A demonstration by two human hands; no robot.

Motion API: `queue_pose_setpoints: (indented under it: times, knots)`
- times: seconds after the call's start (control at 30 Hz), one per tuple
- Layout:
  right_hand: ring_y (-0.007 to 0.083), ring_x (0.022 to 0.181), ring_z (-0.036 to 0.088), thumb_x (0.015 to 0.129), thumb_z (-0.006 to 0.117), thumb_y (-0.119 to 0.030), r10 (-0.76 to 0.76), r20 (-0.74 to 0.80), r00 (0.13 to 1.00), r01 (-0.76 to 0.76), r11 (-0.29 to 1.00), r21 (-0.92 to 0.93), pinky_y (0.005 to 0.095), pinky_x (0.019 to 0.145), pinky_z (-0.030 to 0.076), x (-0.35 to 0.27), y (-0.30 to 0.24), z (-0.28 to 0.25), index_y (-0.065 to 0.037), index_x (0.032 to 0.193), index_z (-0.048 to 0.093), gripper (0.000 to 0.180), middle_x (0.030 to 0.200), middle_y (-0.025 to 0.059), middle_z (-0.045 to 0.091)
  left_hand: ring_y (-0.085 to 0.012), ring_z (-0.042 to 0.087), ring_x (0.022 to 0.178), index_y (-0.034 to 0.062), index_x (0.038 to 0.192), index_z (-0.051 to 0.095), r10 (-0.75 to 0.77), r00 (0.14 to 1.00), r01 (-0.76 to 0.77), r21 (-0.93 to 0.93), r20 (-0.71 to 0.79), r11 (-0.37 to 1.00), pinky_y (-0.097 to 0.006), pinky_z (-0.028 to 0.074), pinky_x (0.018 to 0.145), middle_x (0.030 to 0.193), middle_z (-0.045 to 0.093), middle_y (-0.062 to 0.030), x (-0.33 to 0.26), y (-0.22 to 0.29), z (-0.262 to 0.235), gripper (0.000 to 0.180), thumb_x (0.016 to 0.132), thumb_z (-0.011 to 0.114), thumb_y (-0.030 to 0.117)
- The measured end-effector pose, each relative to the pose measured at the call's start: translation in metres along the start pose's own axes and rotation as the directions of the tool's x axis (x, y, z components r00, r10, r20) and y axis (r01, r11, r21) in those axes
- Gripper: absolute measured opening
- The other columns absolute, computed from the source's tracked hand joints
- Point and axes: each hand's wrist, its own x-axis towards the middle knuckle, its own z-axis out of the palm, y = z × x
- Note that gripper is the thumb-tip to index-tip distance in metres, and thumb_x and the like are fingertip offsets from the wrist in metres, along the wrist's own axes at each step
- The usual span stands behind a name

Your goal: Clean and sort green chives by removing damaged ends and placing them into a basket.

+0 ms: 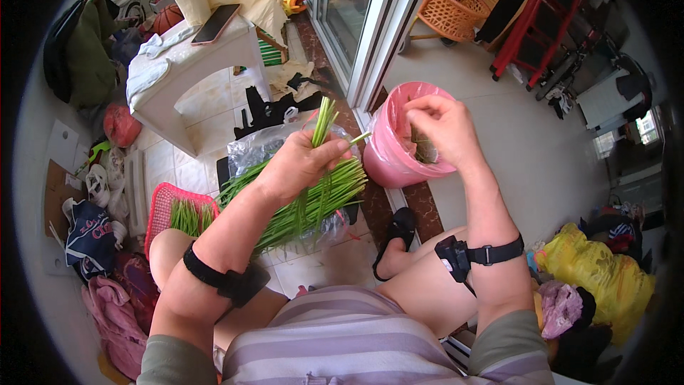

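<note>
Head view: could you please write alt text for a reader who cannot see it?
Seen from above, a left hand grips a small bunch of green stalks over a larger pile, while the right hand hovers over a pink, lined bin. A red basket at left holds more stalks.

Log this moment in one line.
left hand: gripping green stalks | right hand: over pink bin | stalk pile: on clear plastic | red basket: holding more stalks

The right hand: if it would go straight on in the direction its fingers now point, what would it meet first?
Most likely the left side of the pink bin, at its rim or inner wall; how high the right hand hangs above it is unclear.
</note>
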Motion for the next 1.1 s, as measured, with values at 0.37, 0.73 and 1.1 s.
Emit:
queue_pose_setpoints:
  times: [0.37,0.73,1.1]
  knots:
    - [0.0092,0.068,0.060,0.078,0.065,-0.010,-0.041,0.348,0.936,0.005,0.995,0.103,0.0258,0.065,0.048,-0.014,-0.031,0.041,0.002,0.088,0.066,0.015,0.073,0.0036,0.065,-0.0027,0.033,0.047,0.0063,0.088,0.063,0.055,0.998,-0.053,0.079,-0.022,0.995,-0.019,0.023,0.043,0.065,0.045,0.0058,-0.001,-0.002,-0.002,0.023,0.092,0.058,0.028]
    - [0.0107,0.065,0.059,0.078,0.061,-0.014,-0.110,0.292,0.950,0.112,0.994,0.011,0.0277,0.062,0.047,-0.015,-0.031,0.052,0.002,0.085,0.064,0.017,0.067,0.0084,0.063,-0.0033,0.036,0.046,0.0051,0.088,0.065,0.050,0.999,-0.050,0.062,-0.007,0.997,-0.020,0.025,0.041,0.066,0.051,0.0036,0.001,-0.003,-0.005,0.021,0.090,0.062,0.026]
    - [0.0073,0.061,0.056,0.084,0.058,-0.013,0.028,0.292,0.956,-0.148,0.906,0.397,0.0212,0.056,0.046,-0.017,-0.025,0.052,0.002,0.085,0.062,0.016,0.071,0.0016,0.060,-0.0033,0.038,0.047,0.0069,0.084,0.066,0.089,0.996,-0.087,0.079,-0.027,0.993,-0.020,0.025,0.042,0.065,0.052,0.0042,0.002,-0.002,-0.003,0.018,0.090,0.062,0.023]
